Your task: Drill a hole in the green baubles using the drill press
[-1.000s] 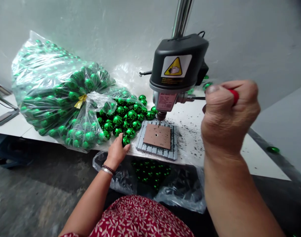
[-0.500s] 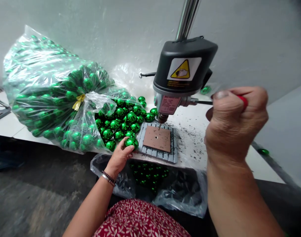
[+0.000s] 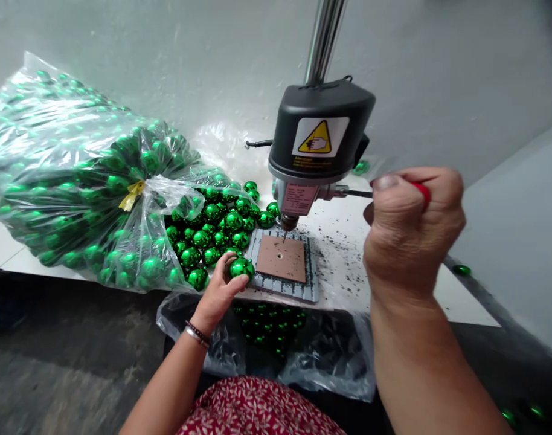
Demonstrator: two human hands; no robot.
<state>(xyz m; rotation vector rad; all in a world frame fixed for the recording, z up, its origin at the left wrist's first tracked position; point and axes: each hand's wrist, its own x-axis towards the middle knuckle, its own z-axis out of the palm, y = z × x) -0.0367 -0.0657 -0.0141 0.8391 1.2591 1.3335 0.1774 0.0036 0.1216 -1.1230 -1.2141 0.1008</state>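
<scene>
My left hand (image 3: 221,289) is closed on a shiny green ball (image 3: 241,269), just left of the drill press base (image 3: 313,289). A brown square board (image 3: 276,263) with a small hole lies on that base, sprinkled with dark shavings. Above the board hangs the thin bit of a black drill press (image 3: 324,130), apart from the board. My right hand (image 3: 414,229) is wrapped around the red-ended feed lever (image 3: 360,193) at the press's right side. Loose green balls (image 3: 211,212) are heaped behind my left hand.
A large clear bag (image 3: 77,181) full of green balls, tied with a yellow tie (image 3: 132,194), fills the table's left. An open plastic bag (image 3: 325,368) with green balls hangs below the front edge. Dark shavings scatter over the white tabletop (image 3: 343,241). A grey wall stands behind.
The view has shifted slightly, so the scene sits a little further left. My left hand still holds the green ball near the base, and my right hand stays on the lever.
</scene>
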